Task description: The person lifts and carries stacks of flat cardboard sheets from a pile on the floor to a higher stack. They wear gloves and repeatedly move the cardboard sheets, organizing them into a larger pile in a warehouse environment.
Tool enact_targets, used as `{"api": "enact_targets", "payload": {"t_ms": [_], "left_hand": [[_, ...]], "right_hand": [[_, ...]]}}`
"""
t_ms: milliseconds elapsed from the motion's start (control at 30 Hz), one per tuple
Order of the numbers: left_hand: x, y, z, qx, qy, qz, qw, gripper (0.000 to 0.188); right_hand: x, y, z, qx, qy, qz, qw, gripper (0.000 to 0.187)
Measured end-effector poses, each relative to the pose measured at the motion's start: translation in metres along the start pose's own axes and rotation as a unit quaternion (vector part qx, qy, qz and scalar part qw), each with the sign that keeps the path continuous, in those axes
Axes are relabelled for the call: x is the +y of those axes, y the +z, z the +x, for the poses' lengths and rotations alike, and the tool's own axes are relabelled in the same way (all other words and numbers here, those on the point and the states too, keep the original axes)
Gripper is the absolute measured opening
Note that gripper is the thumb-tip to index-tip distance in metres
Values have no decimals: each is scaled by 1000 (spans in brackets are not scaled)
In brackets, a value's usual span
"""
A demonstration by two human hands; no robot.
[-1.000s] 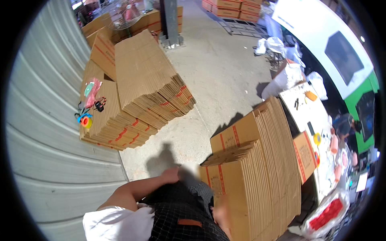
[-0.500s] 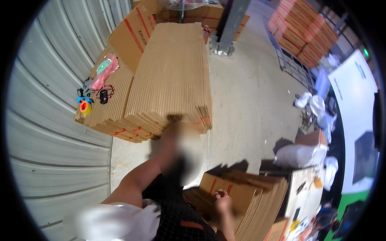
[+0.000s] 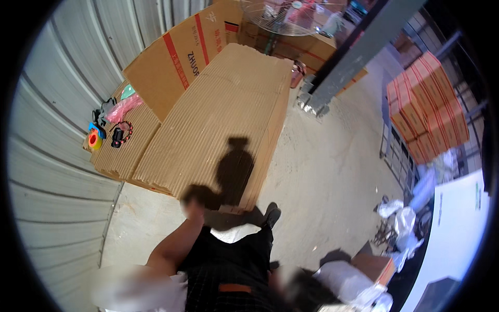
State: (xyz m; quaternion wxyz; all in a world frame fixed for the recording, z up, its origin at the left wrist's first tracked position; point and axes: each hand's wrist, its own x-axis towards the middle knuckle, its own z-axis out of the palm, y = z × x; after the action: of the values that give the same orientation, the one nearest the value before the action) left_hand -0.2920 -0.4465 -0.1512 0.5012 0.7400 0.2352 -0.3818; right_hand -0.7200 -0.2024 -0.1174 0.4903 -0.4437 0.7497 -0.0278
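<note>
My left hand (image 3: pixel 194 206) is stretched forward at the near edge of a tall stack of flattened cardboard boxes (image 3: pixel 208 112). The hand is smeared, so its fingers and whether it grips a sheet cannot be made out. A dark shadow falls across the stack just beyond it. Beside my dark trousers, low in the picture, a blurred patch of skin shows what seems to be my right hand (image 3: pixel 274 280); its fingers are hidden. One upright cardboard sheet (image 3: pixel 171 60) with red stripes leans behind the stack.
Left of the stack, a lower cardboard pile (image 3: pixel 117 158) bears a yellow tape roll (image 3: pixel 95 139), a pink plastic bag (image 3: pixel 123 108) and a black corded item (image 3: pixel 118 136). A grey post (image 3: pixel 353 57) and a wire fan (image 3: pixel 291 15) stand behind. Boxes (image 3: pixel 429 106) are stacked right.
The view has swung so that the cardboard stack slants and my right hand's nearby cardboard has left the picture. My left hand now shows at the stack's near left edge; my right hand is blurred.
</note>
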Motion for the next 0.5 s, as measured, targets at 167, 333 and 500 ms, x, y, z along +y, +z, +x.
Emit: {"api": "enact_targets", "payload": {"t_ms": [167,333,500], "left_hand": [[-17,23,-23,194,199,140,950,56],[-51,19,-46,264,244,118,925,45],[-80,32,-72,270,256,63,926,36]], "right_hand": [[-50,-207,145,-69,-53,-153,984,43],[-102,-385,246,31,-131,-212,968,37],[-153,-437,285,-44,-167,-289,942,35]]}}
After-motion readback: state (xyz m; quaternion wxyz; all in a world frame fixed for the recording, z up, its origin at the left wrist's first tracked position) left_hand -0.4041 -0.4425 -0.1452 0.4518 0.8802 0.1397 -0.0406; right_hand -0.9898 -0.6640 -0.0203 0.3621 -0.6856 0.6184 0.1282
